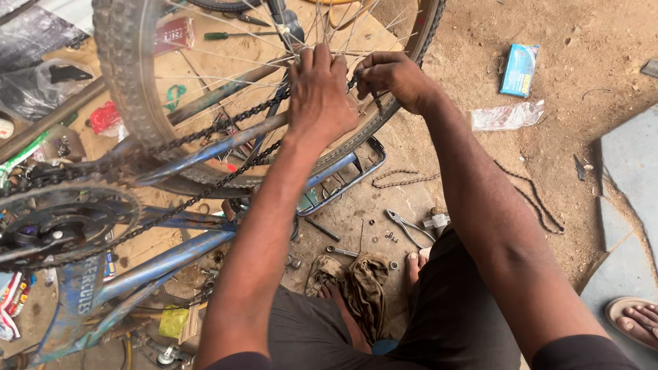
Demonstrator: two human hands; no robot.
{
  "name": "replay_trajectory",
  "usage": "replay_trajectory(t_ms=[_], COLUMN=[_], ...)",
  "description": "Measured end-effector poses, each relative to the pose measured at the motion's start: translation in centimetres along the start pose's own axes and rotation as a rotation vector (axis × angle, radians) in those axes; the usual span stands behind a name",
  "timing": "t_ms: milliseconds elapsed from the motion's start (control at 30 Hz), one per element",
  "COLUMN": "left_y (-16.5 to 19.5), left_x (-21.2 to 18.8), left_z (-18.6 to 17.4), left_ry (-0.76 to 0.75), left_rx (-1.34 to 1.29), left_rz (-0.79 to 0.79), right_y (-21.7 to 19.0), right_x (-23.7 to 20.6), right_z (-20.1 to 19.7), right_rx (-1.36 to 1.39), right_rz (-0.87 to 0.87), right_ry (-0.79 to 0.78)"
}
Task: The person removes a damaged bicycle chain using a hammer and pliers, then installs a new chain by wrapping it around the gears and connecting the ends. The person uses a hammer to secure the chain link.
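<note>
An upturned blue bicycle (185,154) lies in front of me with its rear wheel (123,75) raised. My left hand (317,92) grips the frame stay and hub area, fingers curled among the spokes. My right hand (392,79) pinches something small near the hub, just right of the left hand; what it holds is hidden. The drive chain (205,133) runs from the hub down to the chainring (62,223) at the lower left.
On the dirt lie pliers (404,226), a spanner (340,252), small nuts, a loose chain (411,178), a dirty rag (356,281), a blue packet (519,68) and a clear plastic wrapper (506,116). Another person's sandalled foot (637,322) is at the lower right. A screwdriver (233,35) lies behind the wheel.
</note>
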State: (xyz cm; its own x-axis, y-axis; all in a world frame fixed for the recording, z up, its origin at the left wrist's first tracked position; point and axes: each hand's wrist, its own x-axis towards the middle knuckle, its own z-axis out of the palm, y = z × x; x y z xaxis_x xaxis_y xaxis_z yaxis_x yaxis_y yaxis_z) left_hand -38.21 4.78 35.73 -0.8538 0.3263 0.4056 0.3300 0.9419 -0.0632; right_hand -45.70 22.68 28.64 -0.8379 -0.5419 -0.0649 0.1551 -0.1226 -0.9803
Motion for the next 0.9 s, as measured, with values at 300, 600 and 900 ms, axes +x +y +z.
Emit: replay_trajectory(t_ms=[300, 600, 900], left_y=[-2.8, -2.6, -2.4], left_x=[0.5, -0.3, -0.6], left_z=[1.0, 0.0, -0.6], left_ry=[0.004, 0.054, -0.013], left_rx=[-0.111, -0.032, 0.057], left_rz=[0.088, 0.039, 0.036], right_y=[-0.7, 0.2, -0.8], right_x=[0.6, 0.3, -0.2], right_z=[0.3, -2.0, -1.7], right_rx=[-0.476, -0.62, -0.487], right_rz=[0.038, -0.113, -0.07], right_ry=[0.006, 0.091, 0.222])
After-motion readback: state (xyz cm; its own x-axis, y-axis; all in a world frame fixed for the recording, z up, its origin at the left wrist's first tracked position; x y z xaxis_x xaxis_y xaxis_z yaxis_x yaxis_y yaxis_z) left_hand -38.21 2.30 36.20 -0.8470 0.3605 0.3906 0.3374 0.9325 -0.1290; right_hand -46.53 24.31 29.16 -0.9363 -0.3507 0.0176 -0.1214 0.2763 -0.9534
